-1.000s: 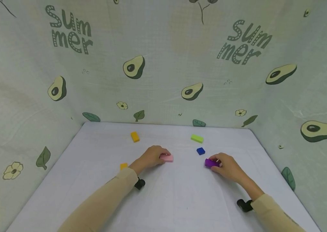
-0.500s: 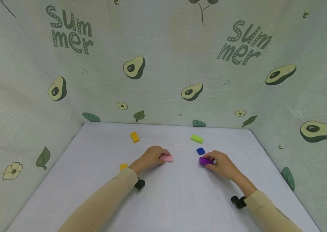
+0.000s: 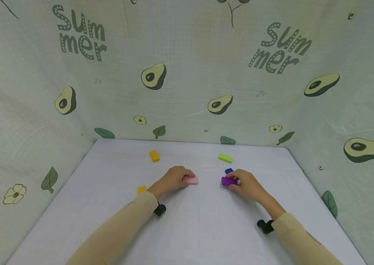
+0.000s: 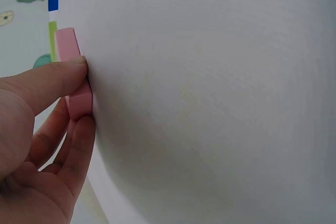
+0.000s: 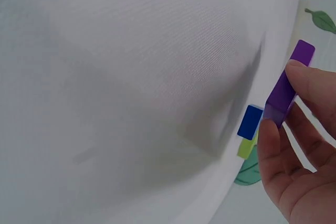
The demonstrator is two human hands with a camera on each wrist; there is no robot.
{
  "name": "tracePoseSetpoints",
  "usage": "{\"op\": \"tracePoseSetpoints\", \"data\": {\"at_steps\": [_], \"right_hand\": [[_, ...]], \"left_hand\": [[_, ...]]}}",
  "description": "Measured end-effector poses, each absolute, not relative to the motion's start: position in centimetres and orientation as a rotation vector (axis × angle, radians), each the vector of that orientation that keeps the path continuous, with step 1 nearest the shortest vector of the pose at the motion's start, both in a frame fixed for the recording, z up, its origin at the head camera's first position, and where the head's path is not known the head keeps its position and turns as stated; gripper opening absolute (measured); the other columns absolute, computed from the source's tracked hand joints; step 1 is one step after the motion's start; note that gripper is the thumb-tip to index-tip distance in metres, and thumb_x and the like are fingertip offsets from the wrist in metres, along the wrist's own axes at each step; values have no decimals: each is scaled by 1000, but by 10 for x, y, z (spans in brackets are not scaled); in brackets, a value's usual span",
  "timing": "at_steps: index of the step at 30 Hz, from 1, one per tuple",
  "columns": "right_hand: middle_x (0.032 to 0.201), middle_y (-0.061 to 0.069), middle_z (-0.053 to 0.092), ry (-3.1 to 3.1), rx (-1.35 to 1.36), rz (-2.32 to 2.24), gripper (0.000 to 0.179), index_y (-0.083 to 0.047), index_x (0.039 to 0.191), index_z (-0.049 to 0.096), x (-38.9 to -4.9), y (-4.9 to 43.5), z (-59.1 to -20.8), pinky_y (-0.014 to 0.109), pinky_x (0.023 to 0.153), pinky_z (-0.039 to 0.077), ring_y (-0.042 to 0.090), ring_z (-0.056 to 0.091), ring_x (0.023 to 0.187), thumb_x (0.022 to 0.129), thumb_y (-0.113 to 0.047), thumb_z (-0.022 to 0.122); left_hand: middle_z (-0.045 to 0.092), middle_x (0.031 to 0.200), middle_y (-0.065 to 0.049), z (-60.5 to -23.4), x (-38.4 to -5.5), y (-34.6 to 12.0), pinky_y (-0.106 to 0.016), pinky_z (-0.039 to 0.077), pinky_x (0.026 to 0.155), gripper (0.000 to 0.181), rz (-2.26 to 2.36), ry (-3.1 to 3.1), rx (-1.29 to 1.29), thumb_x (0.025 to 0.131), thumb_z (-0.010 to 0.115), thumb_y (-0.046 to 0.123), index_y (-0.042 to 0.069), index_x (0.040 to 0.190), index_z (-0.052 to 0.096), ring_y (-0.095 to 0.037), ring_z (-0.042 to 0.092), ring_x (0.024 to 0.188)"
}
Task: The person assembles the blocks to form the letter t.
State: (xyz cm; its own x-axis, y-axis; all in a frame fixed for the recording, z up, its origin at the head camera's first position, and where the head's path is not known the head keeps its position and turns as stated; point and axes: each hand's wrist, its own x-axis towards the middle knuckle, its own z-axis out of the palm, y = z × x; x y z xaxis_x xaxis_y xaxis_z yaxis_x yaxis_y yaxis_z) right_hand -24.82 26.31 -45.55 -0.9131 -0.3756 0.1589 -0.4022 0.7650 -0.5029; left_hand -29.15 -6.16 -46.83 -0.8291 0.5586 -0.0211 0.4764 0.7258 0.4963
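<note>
My left hand (image 3: 172, 179) pinches a pink rectangular block (image 3: 191, 180) near the middle of the table; in the left wrist view the thumb lies on one face of the pink block (image 4: 68, 45) and fingers press its end. To the right, my right hand (image 3: 247, 184) grips a purple block (image 3: 228, 181) between thumb and fingers. The right wrist view shows the purple block (image 5: 286, 85) tilted, close over the white cloth with a shadow beside it. Just behind it is a small blue block (image 3: 228, 170), partly hidden by the right hand's fingers.
A lime green block (image 3: 225, 158) lies farther back on the white table (image 3: 187, 228). One yellow block (image 3: 154, 156) is at the back left; another yellow block (image 3: 141, 189) is partly covered by the left forearm. Printed cloth walls (image 3: 187, 48) enclose the table's back and sides.
My right hand has carried the purple block leftward and slightly back, toward the pink block, and now overlaps part of the blue block. The left hand and pink block have stayed in place.
</note>
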Motion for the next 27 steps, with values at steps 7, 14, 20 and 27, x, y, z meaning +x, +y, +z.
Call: {"op": "tracePoseSetpoints", "data": {"at_steps": [7,14,20,27], "right_hand": [[113,12,71,-2909,653,861,33,-4,124,74,-252,252,-454,43,86,59,27,67,101,92,-3,81],[114,10,72,-2899,680,878,32,-4,122,75,-258,245,-458,47,91,60,26,68,106,91,-2,81],[113,9,72,-2941,647,858,33,-5,124,75,-262,236,-459,45,92,58,24,66,104,92,-3,80],[114,7,72,-2947,647,857,32,-7,124,75,-264,226,-459,45,94,58,23,65,104,93,-4,81]], "left_hand": [[70,117,-4,-468,-292,-62,-41,51,100,39,705,2773,847,96,78,8,18,133,74,-20,59,107],[70,119,-6,-467,-291,-61,-42,50,101,38,735,2761,863,96,78,7,18,132,74,-22,59,109],[70,116,-4,-470,-293,-62,-40,50,98,37,725,2765,853,97,78,9,19,132,75,-19,58,105],[71,117,-5,-469,-293,-62,-40,50,98,37,711,2772,880,97,78,10,17,133,75,-20,59,105]]}}
